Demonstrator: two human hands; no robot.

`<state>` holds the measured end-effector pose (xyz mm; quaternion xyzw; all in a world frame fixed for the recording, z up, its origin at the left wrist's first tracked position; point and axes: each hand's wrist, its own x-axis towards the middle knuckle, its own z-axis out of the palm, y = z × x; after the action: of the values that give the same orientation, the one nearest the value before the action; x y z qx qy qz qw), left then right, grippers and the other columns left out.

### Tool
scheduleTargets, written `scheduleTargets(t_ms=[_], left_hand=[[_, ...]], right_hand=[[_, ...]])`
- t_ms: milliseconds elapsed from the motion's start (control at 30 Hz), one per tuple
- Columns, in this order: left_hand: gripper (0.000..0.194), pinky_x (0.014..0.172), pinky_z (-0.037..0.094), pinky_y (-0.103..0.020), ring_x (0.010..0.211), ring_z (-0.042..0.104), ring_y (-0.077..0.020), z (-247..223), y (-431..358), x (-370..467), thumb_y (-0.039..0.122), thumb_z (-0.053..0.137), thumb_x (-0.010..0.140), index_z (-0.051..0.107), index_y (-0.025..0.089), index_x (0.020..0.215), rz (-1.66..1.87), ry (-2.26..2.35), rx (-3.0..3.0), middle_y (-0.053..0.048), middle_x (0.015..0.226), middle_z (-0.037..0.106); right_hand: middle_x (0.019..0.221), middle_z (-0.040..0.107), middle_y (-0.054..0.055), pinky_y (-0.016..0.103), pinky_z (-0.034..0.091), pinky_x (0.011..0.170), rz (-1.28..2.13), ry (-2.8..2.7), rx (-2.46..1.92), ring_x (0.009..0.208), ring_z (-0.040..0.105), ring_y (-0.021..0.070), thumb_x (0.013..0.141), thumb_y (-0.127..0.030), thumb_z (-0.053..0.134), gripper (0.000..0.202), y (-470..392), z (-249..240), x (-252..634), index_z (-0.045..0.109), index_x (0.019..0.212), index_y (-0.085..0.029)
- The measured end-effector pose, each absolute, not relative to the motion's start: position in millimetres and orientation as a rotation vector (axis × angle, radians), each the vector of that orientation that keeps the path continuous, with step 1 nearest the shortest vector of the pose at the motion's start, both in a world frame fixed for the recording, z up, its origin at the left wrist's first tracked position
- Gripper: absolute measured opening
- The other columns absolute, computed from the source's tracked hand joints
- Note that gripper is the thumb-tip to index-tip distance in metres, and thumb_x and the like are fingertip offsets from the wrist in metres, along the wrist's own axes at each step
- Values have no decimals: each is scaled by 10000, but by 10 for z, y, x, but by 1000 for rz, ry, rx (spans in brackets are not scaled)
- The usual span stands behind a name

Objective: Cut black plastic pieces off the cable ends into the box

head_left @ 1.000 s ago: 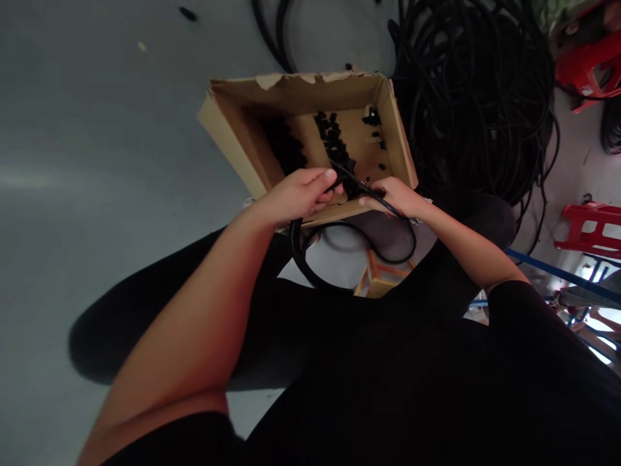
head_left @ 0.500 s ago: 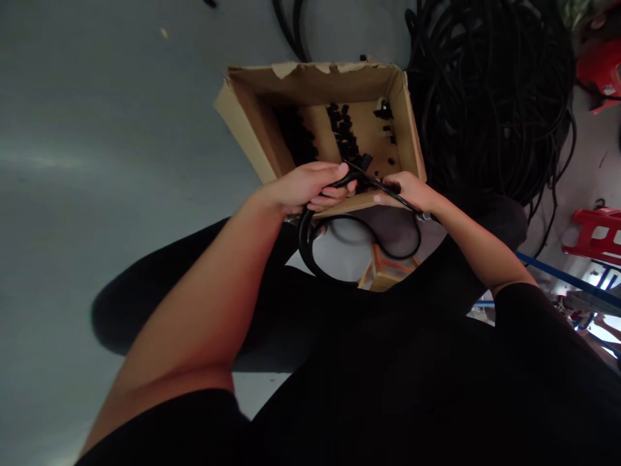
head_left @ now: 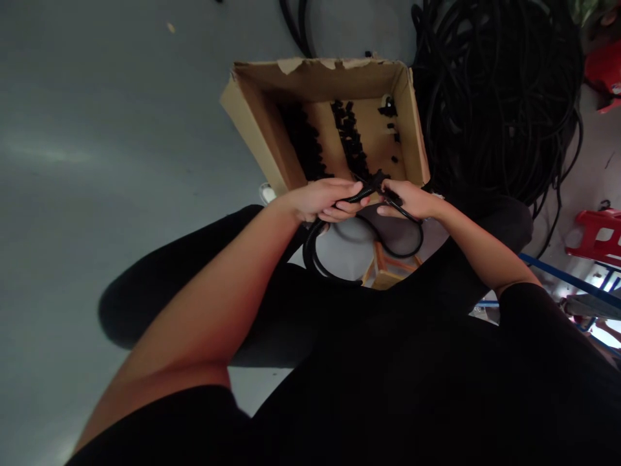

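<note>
My left hand (head_left: 332,199) is closed around a black corrugated tube (head_left: 361,194), thumb on top. The tube's dark end (head_left: 380,177) points up and right, over the near side of a cardboard box (head_left: 276,165). Close by on the right, my right hand (head_left: 408,197) is closed with a thin black cable (head_left: 412,219) at its fingers. Just what sits between those fingers is too dark to make out fully. Below both hands, the tube and cable hang in loops. Inside the box lie rows of small black pieces (head_left: 350,136).
A large heap of black tubing (head_left: 499,103) lies to the right of the box. Red plastic stools (head_left: 599,234) stand at the far right, near a blue bar (head_left: 567,275). A small wooden stool (head_left: 388,275) is below my hands.
My left hand has moved right and slightly down with the tube, nearer my right hand. The tube's end now lies beside the right fingers. The view has shifted slightly.
</note>
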<state>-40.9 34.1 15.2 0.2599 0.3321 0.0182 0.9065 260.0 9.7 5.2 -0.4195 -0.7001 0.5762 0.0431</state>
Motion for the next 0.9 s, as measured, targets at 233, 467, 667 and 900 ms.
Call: scheduleTargets(t_ms=[233, 467, 667, 900], left_hand=[[567, 370, 167, -155, 425, 191, -46, 183, 291, -253, 699, 867, 1182, 687, 212, 955, 178, 763, 514, 97, 641, 353], [570, 364, 162, -175, 374, 228, -40, 165, 397, -358, 692, 889, 1175, 685, 202, 967, 250, 829, 529, 105, 629, 374], [359, 473, 389, -184, 495, 487, -91, 234, 399, -266, 481, 865, 1204, 791, 142, 1109, 424, 968, 446, 54, 690, 532], [276, 675, 549, -197, 698, 701, -121, 222, 405, -129, 245, 997, 1088, 733, 174, 1127, 507, 1083, 583, -11, 853, 771]], right_hand=[[855, 593, 19, 363, 402, 815, 1619, -2195, -1547, 862, 590, 223, 1026, -969, 751, 739, 145, 89, 2563, 553, 903, -268], [751, 498, -17, 353, 337, 763, 1560, -2177, -1656, 798, 510, 188, 1001, -967, 780, 769, 147, 13, 2594, 514, 801, -274], [889, 627, 2, 353, 459, 838, 1778, -1957, -1607, 898, 589, 210, 1015, -1013, 762, 778, 131, -71, 2600, 619, 998, -249], [1047, 705, 28, 405, 588, 933, 1909, -1862, -1585, 1004, 671, 259, 960, -929, 920, 755, 127, -112, 2591, 634, 1157, -259]])
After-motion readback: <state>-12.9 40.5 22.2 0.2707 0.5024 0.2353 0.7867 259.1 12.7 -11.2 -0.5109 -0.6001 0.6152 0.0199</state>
